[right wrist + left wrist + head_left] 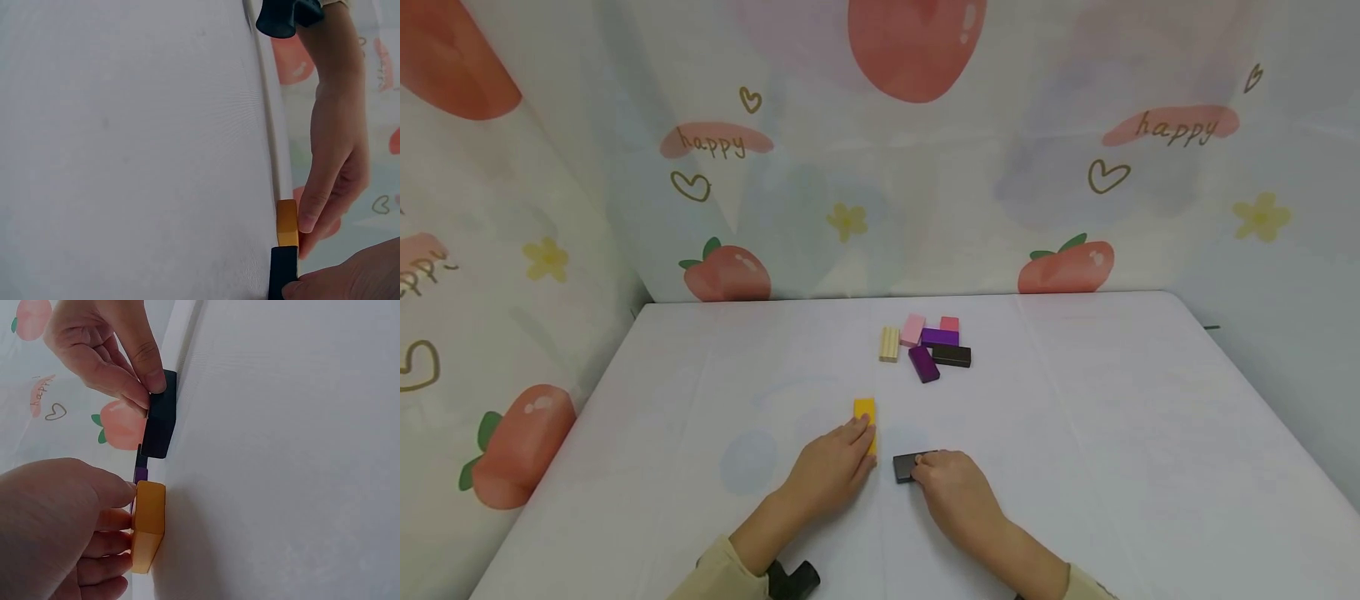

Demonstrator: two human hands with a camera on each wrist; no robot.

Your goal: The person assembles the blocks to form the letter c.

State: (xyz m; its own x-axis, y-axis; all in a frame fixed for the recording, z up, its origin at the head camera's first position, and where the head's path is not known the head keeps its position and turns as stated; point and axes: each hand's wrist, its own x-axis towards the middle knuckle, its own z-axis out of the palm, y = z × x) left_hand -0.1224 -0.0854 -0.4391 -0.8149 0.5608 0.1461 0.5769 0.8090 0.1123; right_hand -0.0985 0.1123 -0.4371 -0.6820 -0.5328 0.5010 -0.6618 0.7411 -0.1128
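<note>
A yellow rectangular block (864,407) lies lengthwise near the middle of the white table. My left hand (831,467) rests on it, fingers extended over its top and covering much of it in the head view. To its right is a black rectangular block (904,468), which my right hand (955,496) pinches at its right end between thumb and fingers. In the left wrist view, the black block (161,425) and the yellow block (150,509) appear close together, the thumb on the black one's upper end. The right wrist view shows the black block (283,269) overlapping the yellow one.
Farther back sits a loose group: a striped cream block (889,344), a pink block (913,330), a red block (950,323), two purple blocks (923,365) and a dark block (952,356). A printed curtain (910,183) hangs behind the table (1112,467).
</note>
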